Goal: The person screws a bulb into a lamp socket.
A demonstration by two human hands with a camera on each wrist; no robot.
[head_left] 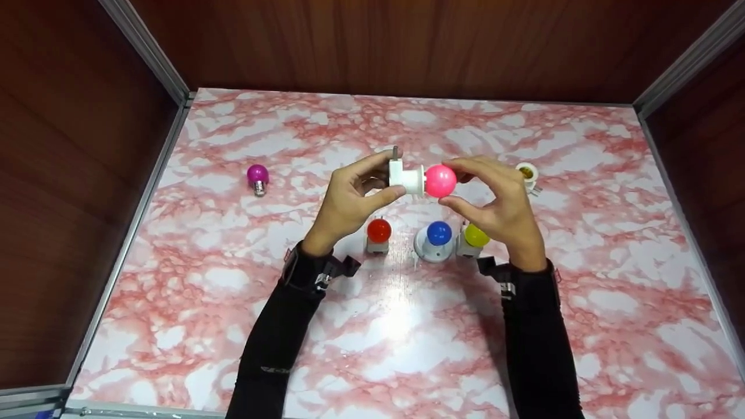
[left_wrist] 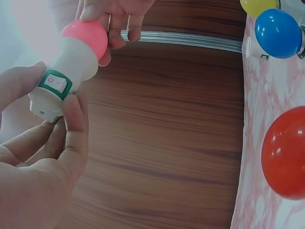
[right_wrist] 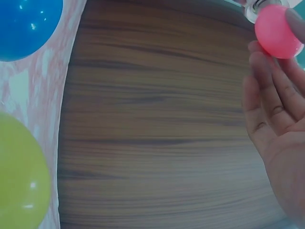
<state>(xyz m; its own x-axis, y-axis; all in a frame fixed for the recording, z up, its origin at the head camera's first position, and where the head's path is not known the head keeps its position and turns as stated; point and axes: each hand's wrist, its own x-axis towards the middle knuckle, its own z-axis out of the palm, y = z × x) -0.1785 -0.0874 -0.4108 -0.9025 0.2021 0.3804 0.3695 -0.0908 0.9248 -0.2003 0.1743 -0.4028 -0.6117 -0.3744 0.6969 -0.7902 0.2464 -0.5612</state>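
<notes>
Above the table, my left hand (head_left: 347, 196) grips a white plug-in lamp socket (head_left: 412, 181) with metal prongs pointing away. A green-framed rocker switch (left_wrist: 55, 84) shows on its side in the left wrist view. At the socket's mouth sits a pink light bulb (head_left: 440, 181). My right hand (head_left: 500, 201) pinches that bulb between thumb and fingertips. The bulb's base is mostly hidden by the socket rim; in the right wrist view a little of the mouth shows beside the pink globe (right_wrist: 278, 31).
Nearer me stand a red bulb (head_left: 379, 231), a blue bulb (head_left: 439, 233) and a yellow bulb (head_left: 477, 235), each in a white socket. A purple bulb (head_left: 258, 174) lies at left. Behind the right hand lies a bare socket (head_left: 527, 173). Brown panels (head_left: 407, 46) wall the table.
</notes>
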